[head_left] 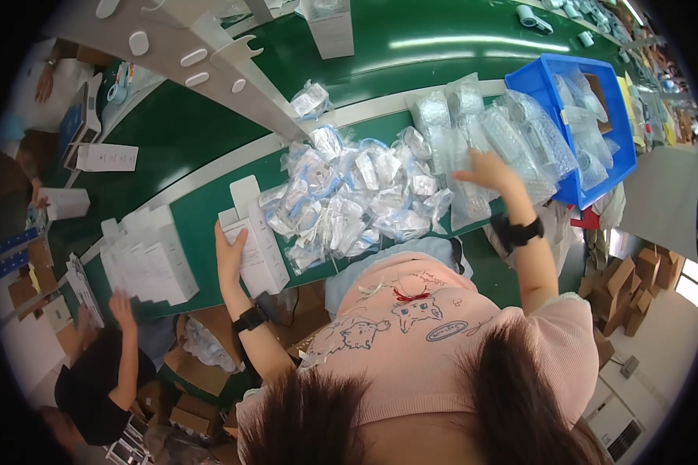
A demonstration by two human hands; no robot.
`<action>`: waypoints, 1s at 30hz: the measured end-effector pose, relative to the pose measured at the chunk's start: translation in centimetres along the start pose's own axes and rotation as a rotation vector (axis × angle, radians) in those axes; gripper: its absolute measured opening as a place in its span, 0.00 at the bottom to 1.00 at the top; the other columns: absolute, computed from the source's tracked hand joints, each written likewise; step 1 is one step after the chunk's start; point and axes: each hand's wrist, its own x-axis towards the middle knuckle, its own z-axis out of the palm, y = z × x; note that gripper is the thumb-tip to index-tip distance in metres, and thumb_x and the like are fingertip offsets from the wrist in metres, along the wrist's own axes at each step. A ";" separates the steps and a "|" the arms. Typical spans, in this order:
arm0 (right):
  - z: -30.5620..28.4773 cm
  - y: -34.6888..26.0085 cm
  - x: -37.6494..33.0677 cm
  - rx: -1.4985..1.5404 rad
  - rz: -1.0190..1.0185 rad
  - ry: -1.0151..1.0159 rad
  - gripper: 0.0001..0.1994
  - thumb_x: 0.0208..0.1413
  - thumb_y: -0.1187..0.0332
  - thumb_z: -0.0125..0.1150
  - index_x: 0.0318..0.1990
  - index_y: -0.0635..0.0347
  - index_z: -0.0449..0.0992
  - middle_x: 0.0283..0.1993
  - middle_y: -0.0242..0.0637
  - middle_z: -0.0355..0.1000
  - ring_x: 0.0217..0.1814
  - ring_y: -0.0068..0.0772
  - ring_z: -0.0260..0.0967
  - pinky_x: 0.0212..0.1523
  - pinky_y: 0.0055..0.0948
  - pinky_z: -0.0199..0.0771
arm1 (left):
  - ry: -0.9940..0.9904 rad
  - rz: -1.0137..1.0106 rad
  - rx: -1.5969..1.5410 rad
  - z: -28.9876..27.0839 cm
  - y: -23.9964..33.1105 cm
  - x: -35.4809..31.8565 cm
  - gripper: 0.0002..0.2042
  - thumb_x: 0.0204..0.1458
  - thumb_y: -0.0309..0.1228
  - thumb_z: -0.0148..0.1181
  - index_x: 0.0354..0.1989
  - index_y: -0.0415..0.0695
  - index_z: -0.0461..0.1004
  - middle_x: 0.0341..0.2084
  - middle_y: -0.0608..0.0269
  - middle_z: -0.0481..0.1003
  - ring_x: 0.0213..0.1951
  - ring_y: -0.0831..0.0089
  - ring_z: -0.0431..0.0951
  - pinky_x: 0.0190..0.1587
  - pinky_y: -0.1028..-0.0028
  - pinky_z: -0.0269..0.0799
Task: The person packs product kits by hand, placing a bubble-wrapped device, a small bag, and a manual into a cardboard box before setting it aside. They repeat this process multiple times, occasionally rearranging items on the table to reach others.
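Observation:
My left hand [231, 260] is closed on the near left side of an upright white carton [262, 263], its thumb lying along the edge. The carton's top flap stands up. My right hand [490, 172] is over a row of bubble-wrap pouches [511, 143], fingers apart; whether the fingertips touch a pouch I cannot tell. What each pouch holds is blurred by the wrap. Between my hands lies a heap of small clear plastic bags [356, 194] with white and pale blue parts inside.
A blue bin [563, 139] with more wrapped pouches stands at the right. Several white cartons [151, 260] are grouped at the left, where a co-worker's hand [122, 308] reaches near them. A grey metal post [248, 89] rises behind the heap. Another white box [329, 31] stands far back.

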 end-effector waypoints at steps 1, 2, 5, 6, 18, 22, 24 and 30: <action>2.7 -0.2 -0.1 0.140 0.075 0.097 0.35 0.37 0.52 0.62 0.50 0.68 0.61 0.39 0.56 0.69 0.41 0.54 0.67 0.41 0.40 0.67 | -0.005 0.004 -0.002 0.4 0.6 -0.1 0.36 0.40 0.28 0.61 0.60 0.45 0.49 0.53 0.50 0.58 0.52 0.58 0.60 0.53 0.66 0.57; 4.7 -0.1 -0.2 0.280 0.146 0.194 0.38 0.37 0.54 0.63 0.54 0.66 0.56 0.42 0.57 0.67 0.44 0.54 0.66 0.43 0.39 0.66 | -0.023 -0.018 -0.093 0.6 1.3 -0.4 0.36 0.40 0.27 0.61 0.59 0.45 0.49 0.52 0.52 0.59 0.51 0.60 0.61 0.52 0.67 0.58; 7.5 -0.1 -0.6 0.416 0.060 0.493 0.38 0.37 0.60 0.62 0.56 0.65 0.52 0.45 0.58 0.65 0.46 0.53 0.65 0.45 0.37 0.65 | -0.029 -0.062 -0.272 0.4 5.0 -1.8 0.36 0.39 0.24 0.62 0.59 0.46 0.50 0.50 0.55 0.61 0.50 0.64 0.63 0.51 0.70 0.60; 7.9 0.1 -1.0 0.484 0.026 0.641 0.39 0.37 0.62 0.62 0.57 0.64 0.50 0.47 0.58 0.64 0.48 0.53 0.64 0.46 0.36 0.65 | -0.055 -0.007 -0.296 0.7 6.8 -2.5 0.37 0.37 0.25 0.62 0.58 0.46 0.50 0.50 0.55 0.61 0.50 0.65 0.63 0.50 0.70 0.60; -6.8 -9.9 -8.8 1.990 -0.607 0.619 0.23 0.43 0.77 0.55 0.50 0.61 0.61 0.47 0.38 0.64 0.49 0.34 0.63 0.50 0.31 0.63 | -0.214 0.336 0.090 9.7 16.0 -5.9 0.34 0.29 0.28 0.68 0.48 0.44 0.56 0.46 0.53 0.62 0.47 0.64 0.65 0.47 0.67 0.63; -8.1 -19.2 -6.0 2.147 -0.641 0.693 0.21 0.44 0.76 0.55 0.50 0.61 0.62 0.47 0.37 0.62 0.50 0.34 0.60 0.51 0.32 0.62 | -0.005 0.491 0.217 13.1 16.2 -6.8 0.36 0.28 0.29 0.70 0.46 0.43 0.53 0.45 0.47 0.61 0.46 0.60 0.65 0.46 0.66 0.63; -6.9 -21.3 -4.2 1.923 -0.647 0.911 0.21 0.45 0.74 0.56 0.49 0.61 0.62 0.49 0.37 0.58 0.50 0.34 0.58 0.51 0.31 0.60 | 0.152 0.500 0.127 14.1 15.4 -6.7 0.36 0.28 0.29 0.70 0.45 0.44 0.50 0.45 0.43 0.60 0.46 0.57 0.65 0.46 0.65 0.62; -5.7 -21.6 -5.8 0.848 -0.810 1.101 0.17 0.45 0.74 0.55 0.45 0.61 0.66 0.52 0.39 0.56 0.51 0.35 0.58 0.49 0.29 0.60 | 0.347 0.884 0.107 16.0 14.6 -4.4 0.36 0.29 0.28 0.71 0.42 0.45 0.48 0.47 0.38 0.58 0.47 0.52 0.65 0.46 0.61 0.62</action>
